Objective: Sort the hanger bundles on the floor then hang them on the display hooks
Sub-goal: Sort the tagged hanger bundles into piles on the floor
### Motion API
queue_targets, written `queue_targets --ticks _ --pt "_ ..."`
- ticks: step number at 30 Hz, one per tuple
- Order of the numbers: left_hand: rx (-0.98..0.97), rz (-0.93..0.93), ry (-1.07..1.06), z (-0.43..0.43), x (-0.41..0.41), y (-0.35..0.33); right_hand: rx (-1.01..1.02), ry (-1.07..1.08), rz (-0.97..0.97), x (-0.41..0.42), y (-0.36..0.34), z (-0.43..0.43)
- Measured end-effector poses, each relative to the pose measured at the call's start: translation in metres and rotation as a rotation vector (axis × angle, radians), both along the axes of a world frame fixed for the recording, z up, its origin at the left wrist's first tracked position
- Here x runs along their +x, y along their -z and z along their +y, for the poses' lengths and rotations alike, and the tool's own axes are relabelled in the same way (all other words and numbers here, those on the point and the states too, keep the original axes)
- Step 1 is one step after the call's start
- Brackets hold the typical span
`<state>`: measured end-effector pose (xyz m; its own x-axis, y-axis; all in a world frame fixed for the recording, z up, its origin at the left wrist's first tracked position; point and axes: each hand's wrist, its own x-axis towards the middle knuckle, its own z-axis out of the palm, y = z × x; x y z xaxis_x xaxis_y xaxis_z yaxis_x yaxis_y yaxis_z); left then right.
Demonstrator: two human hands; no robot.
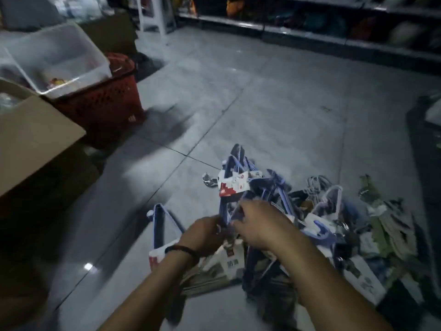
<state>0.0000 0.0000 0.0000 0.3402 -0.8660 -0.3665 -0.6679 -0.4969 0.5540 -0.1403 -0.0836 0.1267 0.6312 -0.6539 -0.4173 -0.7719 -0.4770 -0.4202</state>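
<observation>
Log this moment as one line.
phase: sorting | left hand: grips blue plastic hanger bundle | right hand: grips same bundle | location: grey tiled floor

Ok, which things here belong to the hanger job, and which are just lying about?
Job: blue bundle, gripped by the left hand and right hand; second blue bundle on the floor to the left; mixed hanger pile to the right.
Lying about: red basket, clear bin, cardboard box, white stool, shelves.

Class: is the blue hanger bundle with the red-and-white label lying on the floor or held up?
Held up: left hand and right hand grip the blue hanger bundle.
</observation>
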Motion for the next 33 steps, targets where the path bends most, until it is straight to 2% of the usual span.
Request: queue_targets --ticks 2,5,8,9,12,15,17,20,24,26,30,33 --pt "-0.005 0.016 -0.08 0.0 -0.016 0.004 0.006 0.052 -0.037 -0.014 -0.005 -0.001" --pt "0.064 0.005 -0.092 -0.009 -0.027 0.012 0.061 0.08 -0.022 -0.037 -0.009 0.001" --pt "0.038 -0.193 -0.124 -0.039 -0.027 0.03 0.058 0.096 -0.022 -0.048 -0.008 -0.005" --pt "0.087 -0.236 -0.142 -0.047 -0.031 0.036 0.048 0.118 -0.025 -0.052 -0.007 -0.009" --pt "0.223 -0.143 -0.231 -0.063 -0.04 0.057 0.034 0.167 -0.056 -0.056 -0.002 -0.012" --pt "0.293 -0.145 -0.264 -0.076 -0.036 0.077 0.05 0.14 -0.061 -0.052 0.002 -0.013" --pt "0.307 -0.1 -0.287 -0.076 -0.032 0.093 0.074 0.137 -0.062 -0.048 0.0 -0.015" --pt "0.205 -0.031 -0.265 -0.071 -0.028 0.103 0.105 0.133 -0.074 -0.044 -0.001 -0.018" --pt "-0.142 0.187 -0.451 -0.066 -0.012 0.066 0.115 0.135 -0.091 -0.038 -0.005 -0.017" --pt "-0.288 0.441 -0.55 -0.059 -0.001 0.034 0.107 0.132 -0.094 -0.036 -0.012 -0.016" --pt "-0.452 0.887 -0.709 -0.035 0.016 -0.027 0.107 0.11 -0.083 -0.036 -0.026 -0.004" --pt "-0.554 0.963 -0.701 -0.004 0.015 -0.073 0.084 0.084 -0.068 -0.035 -0.032 0.009"
